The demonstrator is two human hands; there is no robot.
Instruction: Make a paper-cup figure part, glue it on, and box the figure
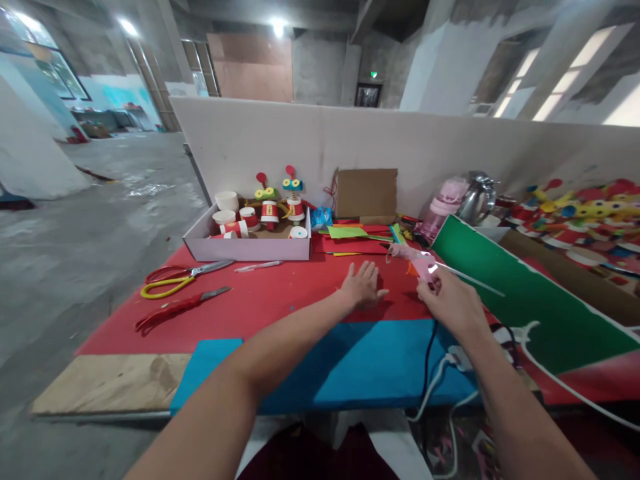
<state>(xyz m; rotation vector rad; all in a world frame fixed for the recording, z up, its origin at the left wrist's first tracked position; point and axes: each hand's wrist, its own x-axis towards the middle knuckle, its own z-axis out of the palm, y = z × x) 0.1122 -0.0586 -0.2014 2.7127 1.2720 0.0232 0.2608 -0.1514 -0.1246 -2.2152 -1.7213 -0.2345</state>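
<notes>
My left hand (362, 285) rests palm down on the red tabletop covering (260, 293), its fingers spread and holding nothing I can see. My right hand (453, 300) is wrapped round a pink hot glue gun (424, 262), whose nozzle points left. A long pale glue stick (475, 280) sticks out behind the gun. Beyond both hands lie sheets and strips of red and green paper (350, 233). A small orange piece (412, 269) shows just left of the gun. A blue sheet (345, 360) covers the near edge, under my left forearm.
At the left lie scissors (190, 275) and a red-handled cutting tool (183, 308). A pen (259, 266) is near a white box (247, 250) of paper cups and two cup figures. A green board (520, 300) stands right; white cables (435, 380) trail off the near edge.
</notes>
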